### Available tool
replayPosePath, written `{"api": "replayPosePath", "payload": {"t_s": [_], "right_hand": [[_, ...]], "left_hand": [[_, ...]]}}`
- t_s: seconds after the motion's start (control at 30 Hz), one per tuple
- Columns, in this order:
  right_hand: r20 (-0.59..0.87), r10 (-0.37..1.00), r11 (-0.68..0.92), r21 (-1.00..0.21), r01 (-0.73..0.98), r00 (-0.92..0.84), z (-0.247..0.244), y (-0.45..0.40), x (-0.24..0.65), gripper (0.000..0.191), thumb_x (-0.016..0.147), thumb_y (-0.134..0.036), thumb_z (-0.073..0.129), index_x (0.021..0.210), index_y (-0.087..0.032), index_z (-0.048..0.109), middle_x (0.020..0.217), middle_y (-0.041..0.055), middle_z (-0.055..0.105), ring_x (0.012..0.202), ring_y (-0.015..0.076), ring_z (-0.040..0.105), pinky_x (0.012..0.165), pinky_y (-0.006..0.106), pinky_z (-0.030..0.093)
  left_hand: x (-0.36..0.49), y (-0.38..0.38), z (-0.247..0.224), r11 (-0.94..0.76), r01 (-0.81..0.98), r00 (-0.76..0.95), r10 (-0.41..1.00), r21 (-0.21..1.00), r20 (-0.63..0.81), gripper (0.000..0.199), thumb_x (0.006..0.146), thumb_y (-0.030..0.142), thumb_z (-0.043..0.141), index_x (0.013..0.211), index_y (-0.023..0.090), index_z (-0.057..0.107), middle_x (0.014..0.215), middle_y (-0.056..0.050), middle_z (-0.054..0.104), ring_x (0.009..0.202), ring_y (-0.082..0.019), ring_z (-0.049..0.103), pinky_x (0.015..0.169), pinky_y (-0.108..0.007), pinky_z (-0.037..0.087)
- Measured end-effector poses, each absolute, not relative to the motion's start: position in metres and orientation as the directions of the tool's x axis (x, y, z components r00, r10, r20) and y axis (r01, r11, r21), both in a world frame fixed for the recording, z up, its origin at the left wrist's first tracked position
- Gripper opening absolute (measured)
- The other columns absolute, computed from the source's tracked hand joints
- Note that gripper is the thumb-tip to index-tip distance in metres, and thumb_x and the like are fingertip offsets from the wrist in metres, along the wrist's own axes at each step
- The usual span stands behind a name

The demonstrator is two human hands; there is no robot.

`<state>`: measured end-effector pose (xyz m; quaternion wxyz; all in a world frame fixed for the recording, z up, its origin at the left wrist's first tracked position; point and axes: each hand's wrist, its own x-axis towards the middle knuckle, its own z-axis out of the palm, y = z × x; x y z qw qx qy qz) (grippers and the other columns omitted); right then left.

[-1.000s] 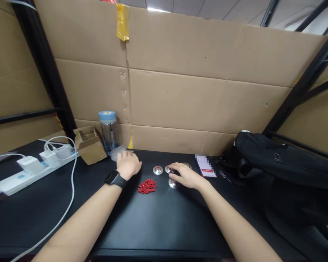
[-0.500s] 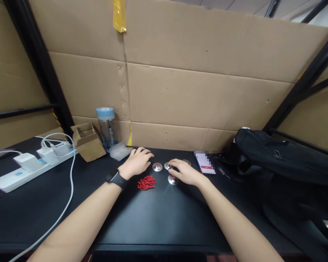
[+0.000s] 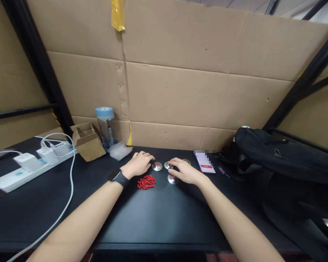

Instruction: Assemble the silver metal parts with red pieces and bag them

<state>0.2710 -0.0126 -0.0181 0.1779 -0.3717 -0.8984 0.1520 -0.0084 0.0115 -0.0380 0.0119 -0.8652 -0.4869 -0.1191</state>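
Several small shiny metal discs with raised centres, like finger cymbals, lie on the black table, with bits of red at their middles. My left hand (image 3: 139,163), palm down with fingers stretched, rests just left of the leftmost disc (image 3: 157,166). My right hand (image 3: 186,173) arches over the other discs, thumb and fingers apart. Its thumb is above the front disc (image 3: 172,179) and its fingertips reach the middle disc (image 3: 167,165); whether they touch is unclear. Behind its knuckles a further disc (image 3: 186,161) is partly hidden. A heap of red cord loops (image 3: 146,182) sits nearer me.
Leftward are a white power strip (image 3: 8,182) with chargers and a trailing white cable (image 3: 71,182), an open cardboard box (image 3: 89,143), a clear bottle with blue lid (image 3: 106,125) and a plastic bag (image 3: 119,151). Rightward lie a phone (image 3: 205,162) and a black backpack (image 3: 284,156). Cardboard (image 3: 166,98) walls the back.
My left hand has shifted slightly and its fingers have lowered a little. The right hand stays over the discs, almost unmoved. The view has shifted slightly.
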Motion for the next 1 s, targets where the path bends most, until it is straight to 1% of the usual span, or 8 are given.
{"api": "replayPosePath", "payload": {"t_s": [0.3,0.43,0.53,0.67,0.73,0.8,0.9,1.0], "right_hand": [[0.215,0.710,0.691,-0.395,0.605,-0.671,-0.021,-0.012,0.270,0.035,0.100,-0.037,0.053,0.129,-0.020,0.064,0.124,0.0114,0.065,0.118,0.0246,0.061,0.107,0.038,0.045],[0.223,0.707,0.695,-0.392,0.602,-0.671,-0.021,-0.011,0.271,0.036,0.099,-0.038,0.055,0.129,-0.020,0.064,0.126,0.0115,0.065,0.119,0.0248,0.061,0.108,0.038,0.045],[0.254,0.726,0.684,-0.364,0.633,-0.639,-0.019,-0.007,0.277,0.034,0.101,-0.038,0.052,0.129,-0.023,0.064,0.128,0.0101,0.064,0.120,0.0235,0.061,0.107,0.038,0.046],[0.318,0.817,0.563,-0.254,0.787,-0.481,-0.016,0.004,0.297,0.036,0.098,-0.022,0.049,0.131,-0.021,0.062,0.132,0.0113,0.063,0.123,0.0247,0.060,0.108,0.039,0.045],[0.304,0.854,0.490,-0.199,0.849,-0.422,-0.015,0.011,0.308,0.040,0.093,-0.016,0.051,0.132,-0.018,0.062,0.133,0.0129,0.063,0.123,0.0270,0.060,0.108,0.040,0.044],[0.263,0.882,0.443,-0.180,0.878,-0.391,-0.017,0.017,0.319,0.041,0.091,-0.017,0.055,0.131,-0.017,0.063,0.135,0.0142,0.062,0.123,0.0284,0.061,0.109,0.040,0.044],[0.199,0.905,0.414,-0.217,0.884,-0.375,-0.023,0.024,0.328,0.041,0.089,-0.020,0.060,0.130,-0.016,0.065,0.135,0.0148,0.064,0.123,0.0279,0.062,0.107,0.037,0.045],[0.177,0.907,0.420,-0.283,0.862,-0.383,-0.029,0.031,0.332,0.040,0.089,-0.023,0.060,0.128,-0.016,0.066,0.129,0.0152,0.067,0.118,0.0267,0.065,0.104,0.036,0.047]], "left_hand": [[-0.006,0.009,-0.035,-0.529,0.844,0.516,0.846,0.086,0.138,0.036,0.093,0.026,0.051,0.126,0.029,0.064,0.131,-0.008,0.065,0.120,-0.032,0.058,0.098,-0.049,0.045],[-0.006,0.009,-0.033,-0.528,0.842,0.518,0.849,0.109,0.104,0.040,0.092,0.024,0.050,0.130,0.030,0.062,0.134,-0.008,0.063,0.119,-0.030,0.062,0.096,-0.046,0.047],[-0.007,0.009,-0.032,-0.533,0.839,0.527,0.846,0.108,0.085,0.042,0.092,0.023,0.049,0.132,0.029,0.061,0.136,-0.009,0.062,0.119,-0.030,0.063,0.095,-0.046,0.049],[-0.008,0.009,-0.032,-0.541,0.836,0.536,0.841,0.088,0.076,0.043,0.092,0.022,0.048,0.133,0.029,0.060,0.138,-0.009,0.061,0.120,-0.030,0.063,0.094,-0.045,0.050],[-0.008,0.009,-0.032,-0.541,0.837,0.536,0.841,0.085,0.073,0.043,0.092,0.023,0.049,0.134,0.028,0.060,0.138,-0.009,0.061,0.119,-0.030,0.064,0.094,-0.045,0.050],[-0.007,0.009,-0.032,-0.540,0.838,0.536,0.842,0.083,0.068,0.043,0.092,0.024,0.049,0.134,0.028,0.060,0.139,-0.010,0.060,0.120,-0.030,0.063,0.094,-0.045,0.050],[-0.006,0.007,-0.030,-0.537,0.840,0.534,0.844,0.079,0.055,0.043,0.093,0.023,0.049,0.135,0.027,0.059,0.139,-0.010,0.060,0.121,-0.031,0.063,0.095,-0.046,0.050],[-0.006,0.006,-0.027,-0.532,0.843,0.530,0.847,0.082,0.047,0.043,0.093,0.023,0.050,0.135,0.028,0.059,0.139,-0.009,0.060,0.121,-0.030,0.063,0.096,-0.045,0.050]]}}
